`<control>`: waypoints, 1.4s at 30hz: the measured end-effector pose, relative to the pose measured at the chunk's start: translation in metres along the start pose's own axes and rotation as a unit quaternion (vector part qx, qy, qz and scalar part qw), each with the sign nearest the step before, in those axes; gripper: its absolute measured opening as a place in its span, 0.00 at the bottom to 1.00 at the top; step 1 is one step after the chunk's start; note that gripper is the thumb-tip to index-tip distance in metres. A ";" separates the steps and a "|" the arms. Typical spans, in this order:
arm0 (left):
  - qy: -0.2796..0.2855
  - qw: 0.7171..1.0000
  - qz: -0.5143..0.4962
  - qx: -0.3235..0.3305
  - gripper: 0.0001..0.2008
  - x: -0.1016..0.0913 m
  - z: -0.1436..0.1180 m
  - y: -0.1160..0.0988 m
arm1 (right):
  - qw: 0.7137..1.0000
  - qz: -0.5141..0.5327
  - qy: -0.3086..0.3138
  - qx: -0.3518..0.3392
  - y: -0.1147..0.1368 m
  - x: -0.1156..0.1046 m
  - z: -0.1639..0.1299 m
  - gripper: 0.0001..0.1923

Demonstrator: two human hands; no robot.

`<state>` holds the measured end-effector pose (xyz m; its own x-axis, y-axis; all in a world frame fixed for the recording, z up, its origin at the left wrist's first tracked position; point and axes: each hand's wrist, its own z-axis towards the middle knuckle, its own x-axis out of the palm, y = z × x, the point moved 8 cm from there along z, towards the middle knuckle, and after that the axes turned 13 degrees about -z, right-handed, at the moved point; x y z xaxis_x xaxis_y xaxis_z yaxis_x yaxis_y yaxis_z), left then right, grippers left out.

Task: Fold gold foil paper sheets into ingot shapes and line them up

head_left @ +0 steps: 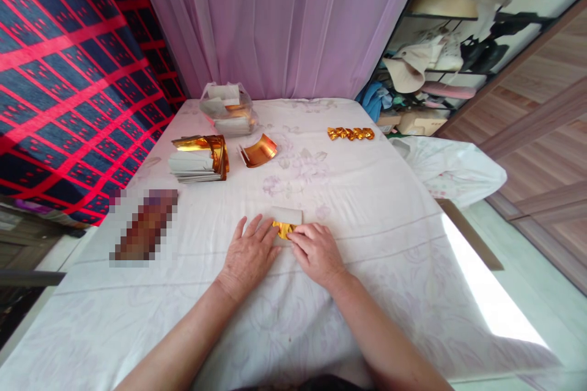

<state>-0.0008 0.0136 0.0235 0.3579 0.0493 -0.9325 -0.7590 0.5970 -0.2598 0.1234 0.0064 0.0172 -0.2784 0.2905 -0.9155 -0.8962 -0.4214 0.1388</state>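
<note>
I see my left hand and right hand pressing a small white-and-gold foil paper sheet flat on the cloth-covered bench, fingertips pinching its gold fold to crease it. The gold-edged white paper stack sits within reach, far left.

- Soft, even daylight fills the scene; the white cloth reads bright.
- A hard sun patch blows out at four o'clock.
- Wide-lens bending curves the edges.
- A pixelated block sits at nine o'clock.
- Gold foil glints.
</note>
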 end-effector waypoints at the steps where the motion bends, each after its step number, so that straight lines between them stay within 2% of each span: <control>1: -0.007 1.000 -0.001 -0.001 0.16 0.000 0.001 -0.002 | 1.000 0.000 0.001 0.001 0.000 0.000 0.000 0.09; 8: -0.023 0.999 -0.027 -0.038 0.09 0.001 0.012 -0.005 | 1.000 0.011 -0.002 0.008 -0.004 0.003 0.001 0.10; 13: -0.042 0.996 -0.060 -0.041 0.12 0.000 0.008 0.002 | 0.999 0.027 0.002 0.038 -0.016 0.003 -0.002 0.14; 20: -0.035 0.991 -0.103 -0.073 0.11 0.002 0.010 0.012 | 0.998 0.039 0.020 0.044 -0.020 0.003 -0.001 0.15; 26: -0.015 0.993 -0.092 -0.069 0.10 0.002 0.015 0.013 | 0.998 0.040 0.028 0.042 -0.020 0.004 -0.001 0.14; 30: -0.023 0.995 -0.083 -0.058 0.10 0.000 0.017 0.010 | 0.999 0.030 0.016 0.042 -0.019 0.001 -0.001 0.15; 37: -0.030 0.996 -0.076 -0.044 0.10 0.001 0.016 0.010 | 1.000 -0.014 0.002 0.003 -0.014 -0.006 0.003 0.12; 42: -0.030 0.994 -0.095 -0.043 0.10 -0.001 0.013 0.013 | 0.996 -0.056 0.001 -0.076 -0.003 -0.011 0.008 0.09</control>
<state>-0.0041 0.0314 0.0241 0.5300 -0.0082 -0.8479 -0.7174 0.5288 -0.4535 0.1262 0.0108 0.0296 -0.1797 0.3413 -0.9226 -0.8590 -0.5114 -0.0219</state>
